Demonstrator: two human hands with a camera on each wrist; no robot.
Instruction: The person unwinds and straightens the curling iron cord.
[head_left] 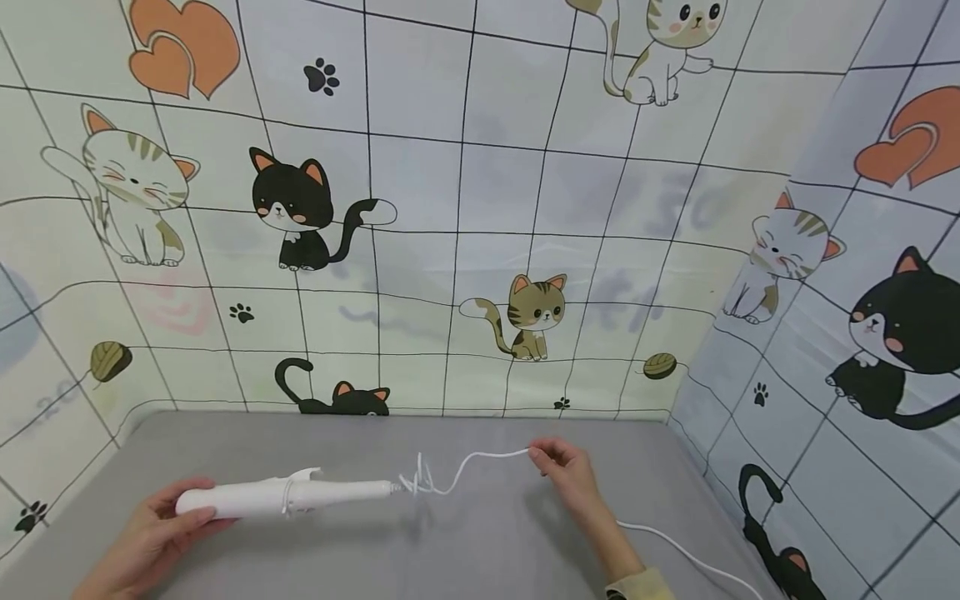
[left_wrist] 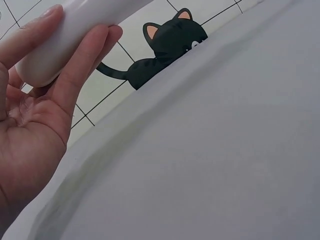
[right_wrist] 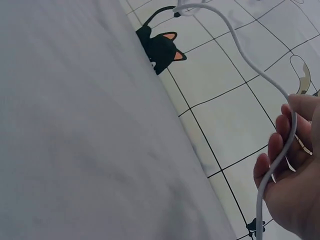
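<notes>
- And here a white wand-shaped appliance point(head_left: 255, 498) is held up over the grey desk point(head_left: 465, 558), towards its left side, with a small lever point(head_left: 303, 474) seen on its upper side.
- The thick, rounded end is gripped by the left hand point(head_left: 161, 533), the thumb laid along one side and fingers along the other, as is confirmed from the left wrist.
- Now the key line: the long axis is set roughly parallel to the desk's far edge, the slim end aimed across at the right hand point(head_left: 573, 479).
- From that slim end the white cord point(head_left: 498, 455) is let out, bunched in loops first, then drawn in a loose curve towards the right; whether those loops are knotted or merely coiled cannot quite be told at this size.
- The cord is pinched by the right hand between thumb and fingertips, and in the right wrist view it is carried on across the fingers.
- So the bunched stretch is left between the two hands, the body being nearer the left.
- Beyond the right forearm, the cord is seen again, trailed towards the desk's near right corner and cut off by the frame.
</notes>
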